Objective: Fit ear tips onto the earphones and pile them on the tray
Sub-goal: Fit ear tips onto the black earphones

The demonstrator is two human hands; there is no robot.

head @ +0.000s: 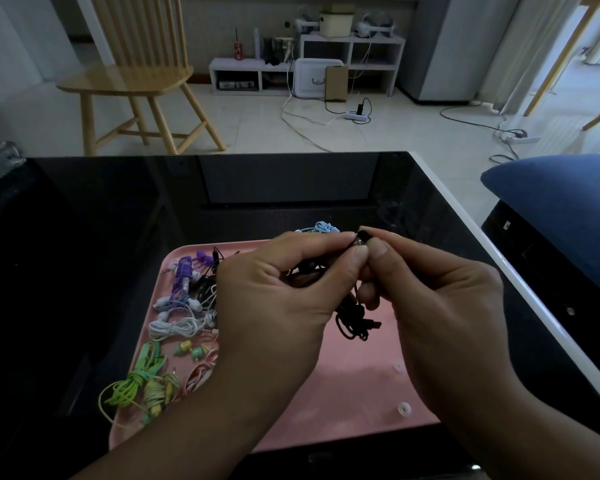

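Two loose white ear tips (404, 408) lie near the tray's (343, 420) right near corner. Above it, the left hand (274, 303) grips the black earphones (355, 320) while the right hand (440, 306) pinches the earbud end; a slip could drop the tip among the piled earphones (181, 306) by the far left edge

A home living room: wooden chair (132, 74), low white shelf unit (305, 64), tiled floor (257, 126), blue cushion (565, 209).

Pale tiled floor (257, 126) with loose cables and a power strip (356, 116). Wooden spindle-back chair (132, 74) at left. Low white shelving unit (305, 64) against the far wall. Blue cushion (561, 209), possibly a sofa, at right. Lighting dim.
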